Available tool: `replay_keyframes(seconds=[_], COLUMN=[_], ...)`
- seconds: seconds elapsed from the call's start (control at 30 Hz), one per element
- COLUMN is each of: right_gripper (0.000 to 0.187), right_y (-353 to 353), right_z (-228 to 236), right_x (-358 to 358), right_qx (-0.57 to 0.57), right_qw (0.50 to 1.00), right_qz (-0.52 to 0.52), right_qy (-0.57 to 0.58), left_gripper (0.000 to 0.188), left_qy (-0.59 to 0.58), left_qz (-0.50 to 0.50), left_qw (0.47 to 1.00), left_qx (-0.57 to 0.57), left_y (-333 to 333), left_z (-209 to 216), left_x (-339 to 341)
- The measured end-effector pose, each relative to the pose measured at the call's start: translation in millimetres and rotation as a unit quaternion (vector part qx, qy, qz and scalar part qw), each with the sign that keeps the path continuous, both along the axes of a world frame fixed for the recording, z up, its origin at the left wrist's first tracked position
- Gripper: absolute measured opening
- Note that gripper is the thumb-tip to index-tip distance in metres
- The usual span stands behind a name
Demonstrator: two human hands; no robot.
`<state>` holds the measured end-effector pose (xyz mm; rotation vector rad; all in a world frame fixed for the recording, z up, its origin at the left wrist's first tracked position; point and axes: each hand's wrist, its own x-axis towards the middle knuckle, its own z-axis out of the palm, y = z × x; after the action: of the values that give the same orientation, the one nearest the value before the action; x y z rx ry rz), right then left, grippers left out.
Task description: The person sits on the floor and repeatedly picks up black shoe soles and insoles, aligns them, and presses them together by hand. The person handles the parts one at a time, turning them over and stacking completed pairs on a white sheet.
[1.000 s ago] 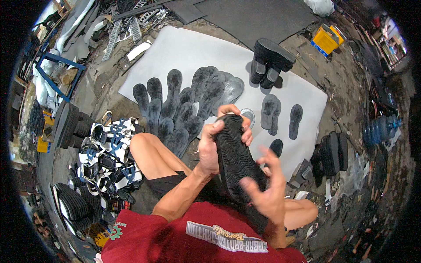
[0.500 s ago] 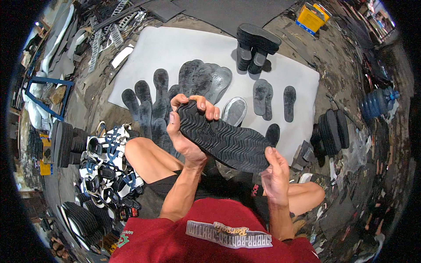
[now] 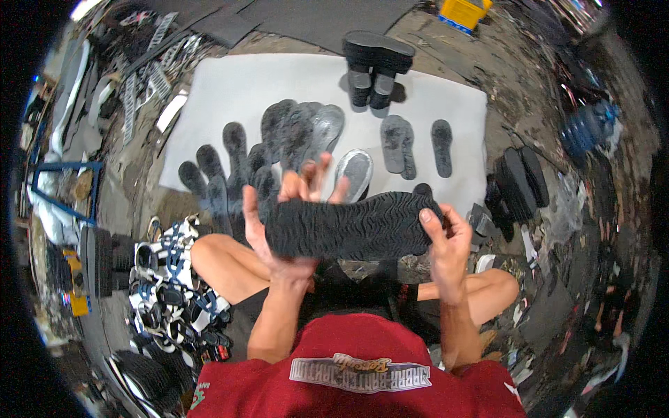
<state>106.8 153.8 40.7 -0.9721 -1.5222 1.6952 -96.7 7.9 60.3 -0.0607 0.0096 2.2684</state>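
Note:
A black shoe sole (image 3: 348,226) with a wavy tread facing up is held level above my lap. My right hand (image 3: 449,244) grips its right end, thumb on the tread and fingers wrapped around the edge. At the left end my left hand (image 3: 282,244) has its fingers spread and slightly blurred. The sole lies across that palm, and the fingers stand free of it. Beyond, on a white sheet (image 3: 209,87), several dark soles (image 3: 233,150) overlap at the left. A grey sole with a pale rim (image 3: 355,174) lies just behind the held one.
Stacked black soles (image 3: 376,52) stand at the sheet's back edge, more soles (image 3: 523,177) at the right. White and navy sandal uppers (image 3: 174,279) heap beside my left knee. A yellow container (image 3: 463,14), a blue water bottle (image 3: 589,129) and a blue frame (image 3: 66,167) lie farther out.
My left fingers have loosened from the sole's edge and spread apart. The sole has turned from slanting to nearly level. The right hand has risen slightly, still gripping. The view has shifted a little.

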Motion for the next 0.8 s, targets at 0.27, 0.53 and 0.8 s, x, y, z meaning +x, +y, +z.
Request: replay_keyframes(seconds=[0.27,0.53,0.8], right_gripper=[0.018,0.033,0.033], right_y=[63.6,44.4,21.3], right_z=[48.5,53.7,60.9], right_x=[29.3,30.2,25.0], right_qx=[0.160,0.348,0.342], right_qw=[0.951,0.922,0.927], right_qz=[0.255,0.091,0.027], right_qy=[-0.066,-0.145,-0.153], left_gripper=[0.084,0.107,0.106], left_qy=[0.042,0.107,0.126], left_qz=[-0.527,-0.532,-0.503], left_qw=[0.848,0.836,0.852], left_qx=[0.014,-0.077,-0.076], left_y=[-4.2,11.2,6.9], left_z=[-40.7,-62.0,-53.4], left_x=[70.5,89.8,90.8])
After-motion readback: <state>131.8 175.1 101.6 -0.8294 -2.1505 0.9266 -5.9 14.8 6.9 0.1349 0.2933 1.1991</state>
